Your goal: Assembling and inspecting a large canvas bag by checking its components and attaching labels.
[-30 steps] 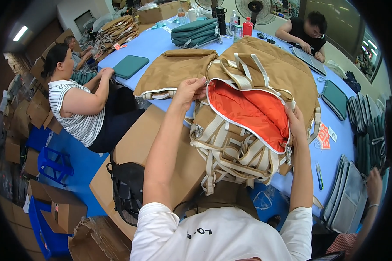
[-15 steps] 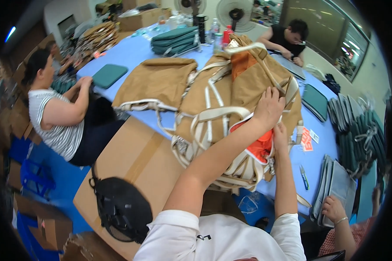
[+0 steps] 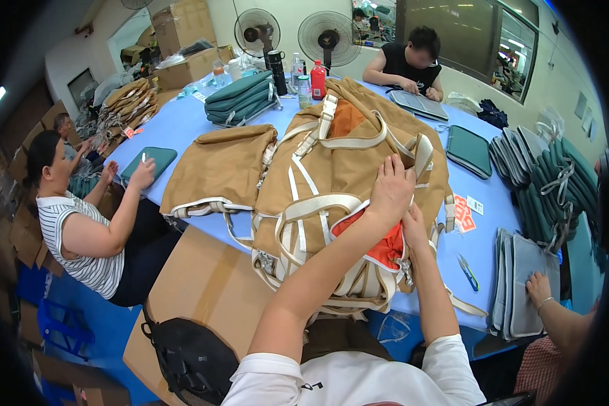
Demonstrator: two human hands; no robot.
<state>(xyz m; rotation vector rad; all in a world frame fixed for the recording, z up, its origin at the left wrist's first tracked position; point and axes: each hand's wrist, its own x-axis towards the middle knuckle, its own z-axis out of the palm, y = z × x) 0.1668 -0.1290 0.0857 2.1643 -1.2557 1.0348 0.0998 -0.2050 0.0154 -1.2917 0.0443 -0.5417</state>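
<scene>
Left grip lies on the front of the tan bag, its fingers bent and close together just above the red-lined pocket; whether they pinch anything beneath them I cannot tell; right grip sits just below, at the pocket's right edge and hard by the left wrist, its fingertips too hidden to say what they hold; the tan bag rests on the blue worktop directly before the person, its cream straps looped across the front; a second bag, also tan, lies just beside it on the left; nearer, a black bag sits on brown cardboard.

Right of the tan bag lie orange labels and, nearer the person, snips; farther right, a co-worker's hand touches grey cases; toward the far side, a red bottle stands upright near stacked green cases.
</scene>
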